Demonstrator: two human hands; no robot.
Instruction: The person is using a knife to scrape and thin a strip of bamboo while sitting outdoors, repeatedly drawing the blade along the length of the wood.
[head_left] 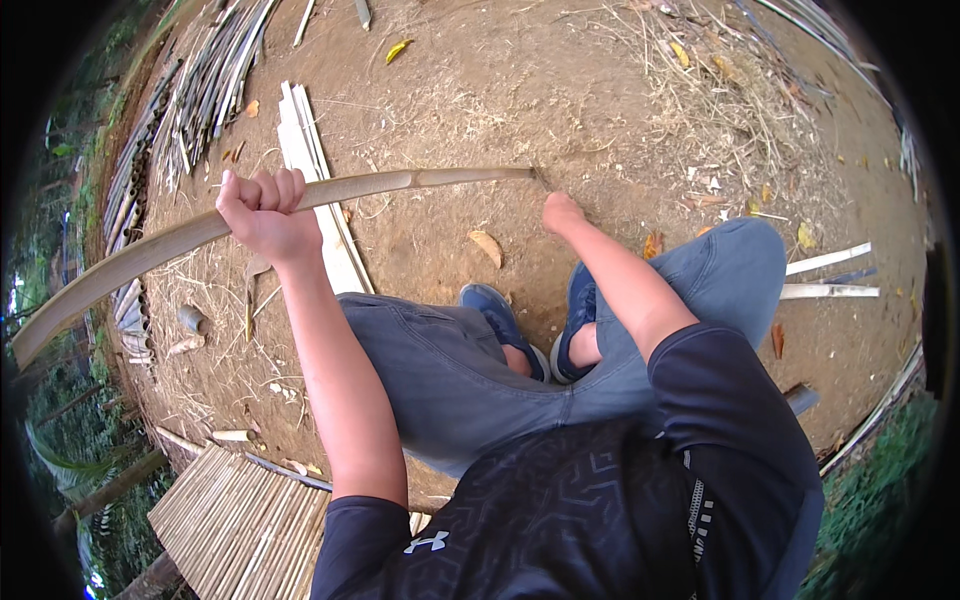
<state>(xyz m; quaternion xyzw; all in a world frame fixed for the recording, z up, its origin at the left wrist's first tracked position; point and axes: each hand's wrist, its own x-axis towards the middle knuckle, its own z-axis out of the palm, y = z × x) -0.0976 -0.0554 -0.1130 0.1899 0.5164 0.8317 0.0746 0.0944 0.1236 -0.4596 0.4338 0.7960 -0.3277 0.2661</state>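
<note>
A long split bamboo strip (365, 187) stretches from the far left edge to the middle of the view, curved by the lens, with a node partway along. Wrapped round it left of the middle is my left hand (262, 215), closed in a fist. Near the strip's right end, my right hand (563, 213) is closed on a thin dark blade-like tool (543, 179). The tool's tip meets the strip's end; its handle is hidden in my fingers.
Pale split slats (310, 160) lie on the dirt floor beyond my left knee. Bundled bamboo strips (205, 90) are at the far left, dry shavings (715, 95) at the far right. Two pale strips (835, 290) lie beside my right knee. A bamboo-slat surface (240, 525) stands at lower left.
</note>
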